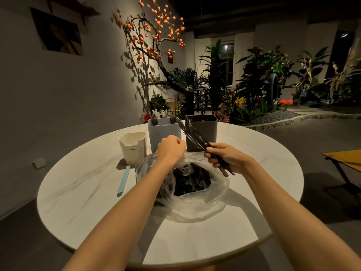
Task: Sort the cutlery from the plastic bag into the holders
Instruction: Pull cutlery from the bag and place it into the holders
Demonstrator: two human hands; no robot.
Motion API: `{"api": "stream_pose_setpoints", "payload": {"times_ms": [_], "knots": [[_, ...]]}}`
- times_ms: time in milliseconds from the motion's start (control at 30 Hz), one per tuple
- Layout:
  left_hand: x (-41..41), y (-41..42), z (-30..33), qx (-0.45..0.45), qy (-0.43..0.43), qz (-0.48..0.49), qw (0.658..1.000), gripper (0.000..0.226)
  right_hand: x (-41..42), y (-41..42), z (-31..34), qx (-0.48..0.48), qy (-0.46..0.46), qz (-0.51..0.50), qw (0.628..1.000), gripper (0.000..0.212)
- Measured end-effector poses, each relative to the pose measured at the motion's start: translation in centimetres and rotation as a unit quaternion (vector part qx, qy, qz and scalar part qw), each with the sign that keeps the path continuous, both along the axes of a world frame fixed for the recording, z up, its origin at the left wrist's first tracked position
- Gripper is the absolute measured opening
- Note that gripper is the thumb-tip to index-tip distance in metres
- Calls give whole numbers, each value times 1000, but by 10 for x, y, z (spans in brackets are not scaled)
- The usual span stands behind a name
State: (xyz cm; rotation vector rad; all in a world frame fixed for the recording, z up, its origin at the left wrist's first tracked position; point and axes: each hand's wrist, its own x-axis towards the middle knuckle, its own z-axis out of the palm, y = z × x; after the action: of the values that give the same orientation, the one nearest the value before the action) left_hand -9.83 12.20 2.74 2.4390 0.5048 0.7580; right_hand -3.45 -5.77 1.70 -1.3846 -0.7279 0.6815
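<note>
While the left hand [170, 148] pinches the bag [195, 194] rim, the right hand [226, 156] grips a cutlery bundle [197, 138], tips angled up-left toward the grey holder [205, 133] just beyond.

Dim room, lit tabletop, hard shadows, wide-angle bending

I stand at a round white bench [82, 192] in what looks like a dim café or restaurant with an indoor garden. Beyond the bench, a branch of orange fruit [156, 22] leans along the lit wall, and to its right a planted bed [254, 90] holds palms and red flowers. Left of the branch hangs a framed picture [58, 34].
</note>
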Motion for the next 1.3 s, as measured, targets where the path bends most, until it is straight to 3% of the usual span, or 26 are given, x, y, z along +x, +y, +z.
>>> {"api": "stream_pose_setpoints", "payload": {"times_ms": [100, 233, 367, 567, 733, 967, 1167, 1300], "knots": [[15, 4, -3, -85, -36, -59, 994, 37, 11, 7, 1, 8, 6, -7, 1000, 20], [29, 2, -5, -263, -83, -174, 945, 31, 27, 18, 0, 20, 12, 19, 1000, 24], [41, 5, -11, -315, -98, -205, 922, 26, 42, 26, 9, -5, -15, 42, 999, 21], [46, 5, -12, -421, -58, -262, 866, 40, 57, 30, 21, -62, -36, 77, 994, 20], [51, 4, -17, -447, -67, -254, 855, 45, 54, 41, 8, -61, -70, 55, 994, 19], [49, 8, -28, -483, -89, -181, 852, 34, 36, 54, -6, -81, -147, 10, 986, 22], [40, 8, -31, -478, -74, -218, 848, 40, 22, 54, -10, -62, -188, -33, 980, 21], [36, 7, -29, -484, -74, -219, 844, 41, 22, 53, -12, -56, -167, -32, 984, 20]]}}
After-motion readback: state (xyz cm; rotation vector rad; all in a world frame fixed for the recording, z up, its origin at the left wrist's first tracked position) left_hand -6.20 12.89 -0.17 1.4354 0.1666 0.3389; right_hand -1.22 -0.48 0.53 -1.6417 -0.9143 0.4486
